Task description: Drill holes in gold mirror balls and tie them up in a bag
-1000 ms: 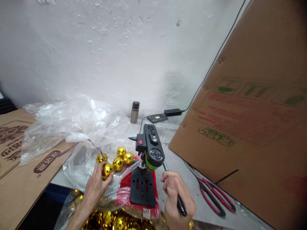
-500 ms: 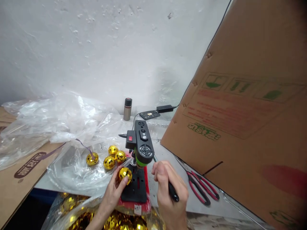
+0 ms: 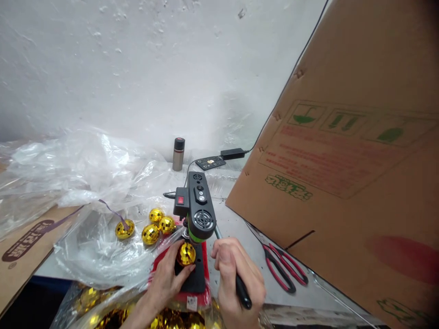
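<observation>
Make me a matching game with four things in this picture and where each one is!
Things:
1. gold ball over the black base
2. black handle
3. scissors
4. bottle

Places:
A. in the right grip
B. standing near the wall
C. in the left grip
D. lying beside the big box

Pairs: 1-C, 2-A, 3-D, 4-B

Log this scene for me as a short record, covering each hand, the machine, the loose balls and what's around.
Left hand: fingers around a gold ball, above the black base plate
Right hand: closed around a black handle
Machine: upright, its head above the base plate
Loose balls: three clustered, one apart with purple ribbon
Right side: scissors, cardboard box
Near wall: bottle, standing
</observation>
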The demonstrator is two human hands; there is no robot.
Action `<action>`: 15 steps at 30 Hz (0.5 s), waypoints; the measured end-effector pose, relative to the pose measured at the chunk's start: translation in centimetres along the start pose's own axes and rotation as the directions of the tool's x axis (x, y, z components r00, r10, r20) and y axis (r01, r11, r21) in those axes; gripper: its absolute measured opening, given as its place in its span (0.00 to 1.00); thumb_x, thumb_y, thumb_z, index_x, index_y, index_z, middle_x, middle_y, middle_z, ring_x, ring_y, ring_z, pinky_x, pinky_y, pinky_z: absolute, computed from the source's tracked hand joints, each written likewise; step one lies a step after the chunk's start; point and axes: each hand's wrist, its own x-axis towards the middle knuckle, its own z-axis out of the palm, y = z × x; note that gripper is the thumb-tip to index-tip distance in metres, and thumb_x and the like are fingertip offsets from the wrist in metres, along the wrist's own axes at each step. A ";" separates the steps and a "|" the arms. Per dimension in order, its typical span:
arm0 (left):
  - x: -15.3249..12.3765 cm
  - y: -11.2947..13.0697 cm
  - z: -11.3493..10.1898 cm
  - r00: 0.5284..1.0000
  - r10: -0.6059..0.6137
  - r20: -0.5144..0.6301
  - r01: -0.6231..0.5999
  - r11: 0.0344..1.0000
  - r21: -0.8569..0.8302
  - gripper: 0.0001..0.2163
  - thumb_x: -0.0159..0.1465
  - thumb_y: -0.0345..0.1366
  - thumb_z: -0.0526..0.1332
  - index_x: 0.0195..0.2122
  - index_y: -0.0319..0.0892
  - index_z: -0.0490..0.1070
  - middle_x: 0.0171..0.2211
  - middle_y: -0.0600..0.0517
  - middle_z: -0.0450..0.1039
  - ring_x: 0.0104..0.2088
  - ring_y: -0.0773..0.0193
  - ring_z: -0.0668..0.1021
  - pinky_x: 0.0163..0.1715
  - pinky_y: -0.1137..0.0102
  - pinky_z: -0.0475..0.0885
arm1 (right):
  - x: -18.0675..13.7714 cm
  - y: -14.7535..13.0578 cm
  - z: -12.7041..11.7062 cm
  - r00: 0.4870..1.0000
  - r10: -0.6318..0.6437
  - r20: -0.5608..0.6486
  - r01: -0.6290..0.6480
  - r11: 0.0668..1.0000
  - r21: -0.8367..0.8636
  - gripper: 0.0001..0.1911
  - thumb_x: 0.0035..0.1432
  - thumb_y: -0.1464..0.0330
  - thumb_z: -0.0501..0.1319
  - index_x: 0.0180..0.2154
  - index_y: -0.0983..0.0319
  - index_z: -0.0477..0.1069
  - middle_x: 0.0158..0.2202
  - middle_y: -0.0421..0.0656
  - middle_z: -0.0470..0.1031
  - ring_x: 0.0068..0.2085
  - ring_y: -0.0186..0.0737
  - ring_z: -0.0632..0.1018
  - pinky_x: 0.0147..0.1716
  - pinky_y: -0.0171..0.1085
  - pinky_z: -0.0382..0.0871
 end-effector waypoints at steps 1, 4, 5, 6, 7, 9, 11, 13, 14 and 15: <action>-0.1 0.1 0.1 1.000 -0.007 0.013 0.007 1.000 -0.004 0.23 0.61 0.43 0.59 0.56 0.39 0.61 0.55 0.39 0.69 0.55 0.47 0.72 0.54 0.50 0.70 | 0.0 0.0 0.0 1.000 0.005 -0.005 -0.005 1.000 -0.002 0.11 0.63 0.80 0.49 0.31 0.61 0.60 0.26 0.39 0.63 0.27 0.30 0.67 0.26 0.32 0.61; -0.1 0.0 0.3 0.999 -0.010 0.040 0.011 1.000 -0.014 0.23 0.61 0.42 0.59 0.56 0.40 0.60 0.56 0.38 0.68 0.56 0.48 0.71 0.56 0.49 0.68 | 0.1 -0.1 0.0 1.000 0.015 0.003 -0.015 1.000 -0.013 0.11 0.63 0.79 0.49 0.31 0.61 0.60 0.26 0.39 0.64 0.26 0.31 0.68 0.25 0.32 0.61; -0.1 -0.1 0.4 0.999 -0.006 0.054 0.007 1.000 -0.024 0.23 0.61 0.42 0.60 0.56 0.40 0.60 0.56 0.39 0.67 0.56 0.48 0.71 0.56 0.49 0.68 | 0.0 -0.1 0.0 1.000 0.014 0.008 -0.014 1.000 -0.015 0.11 0.63 0.79 0.49 0.31 0.61 0.61 0.26 0.39 0.64 0.26 0.31 0.68 0.25 0.33 0.61; 0.0 -0.4 0.5 0.998 -0.001 0.068 0.004 0.999 -0.036 0.24 0.61 0.41 0.61 0.56 0.41 0.60 0.56 0.40 0.67 0.56 0.49 0.70 0.57 0.49 0.67 | -0.1 -0.1 0.0 1.000 0.013 0.007 -0.013 1.000 -0.017 0.11 0.63 0.80 0.49 0.31 0.61 0.61 0.26 0.39 0.64 0.26 0.31 0.67 0.24 0.33 0.61; 0.1 -0.7 0.6 0.997 0.001 0.078 0.003 0.999 -0.047 0.24 0.60 0.40 0.62 0.56 0.42 0.60 0.56 0.40 0.67 0.56 0.49 0.70 0.57 0.50 0.67 | -0.2 -0.1 0.1 1.000 0.013 -0.005 -0.013 1.000 -0.016 0.11 0.63 0.80 0.49 0.30 0.61 0.61 0.26 0.39 0.64 0.26 0.31 0.67 0.24 0.33 0.61; 0.3 -1.3 0.8 0.997 -0.005 0.080 0.010 0.998 -0.057 0.25 0.59 0.39 0.63 0.56 0.43 0.61 0.56 0.41 0.67 0.57 0.49 0.70 0.57 0.50 0.67 | -0.8 0.0 0.4 0.998 0.022 -0.054 -0.022 1.000 -0.012 0.12 0.63 0.80 0.49 0.29 0.61 0.61 0.26 0.40 0.64 0.25 0.32 0.68 0.24 0.33 0.61; 0.3 -1.7 0.9 0.998 -0.020 0.058 0.022 0.999 -0.050 0.25 0.57 0.39 0.64 0.56 0.42 0.63 0.56 0.40 0.67 0.56 0.47 0.70 0.57 0.49 0.67 | -1.7 0.3 0.8 0.994 0.033 -0.101 -0.035 0.999 -0.021 0.13 0.62 0.79 0.49 0.27 0.61 0.60 0.25 0.39 0.64 0.25 0.32 0.68 0.25 0.34 0.60; 0.3 -1.8 0.9 0.998 -0.028 0.058 0.031 0.998 -0.051 0.25 0.57 0.39 0.64 0.56 0.42 0.63 0.55 0.41 0.68 0.55 0.47 0.71 0.56 0.49 0.67 | -2.7 0.8 1.3 0.992 0.029 -0.125 -0.036 0.998 -0.051 0.14 0.63 0.78 0.48 0.26 0.60 0.59 0.25 0.39 0.64 0.25 0.33 0.68 0.26 0.35 0.60; 0.3 -1.8 0.8 0.997 -0.030 0.065 0.034 0.998 -0.058 0.25 0.57 0.39 0.64 0.56 0.42 0.63 0.55 0.41 0.68 0.55 0.48 0.71 0.56 0.49 0.68 | -3.2 1.1 1.6 0.990 0.021 -0.139 -0.032 0.997 -0.075 0.14 0.63 0.78 0.48 0.26 0.60 0.59 0.25 0.39 0.64 0.25 0.33 0.68 0.27 0.35 0.61; 0.3 -1.6 0.8 0.997 -0.035 0.075 0.040 0.997 -0.068 0.25 0.57 0.39 0.63 0.56 0.42 0.62 0.54 0.41 0.69 0.54 0.49 0.72 0.56 0.50 0.68 | -3.6 1.3 1.8 0.987 0.011 -0.158 -0.027 0.995 -0.097 0.14 0.63 0.78 0.47 0.26 0.60 0.59 0.26 0.39 0.64 0.26 0.33 0.68 0.29 0.36 0.62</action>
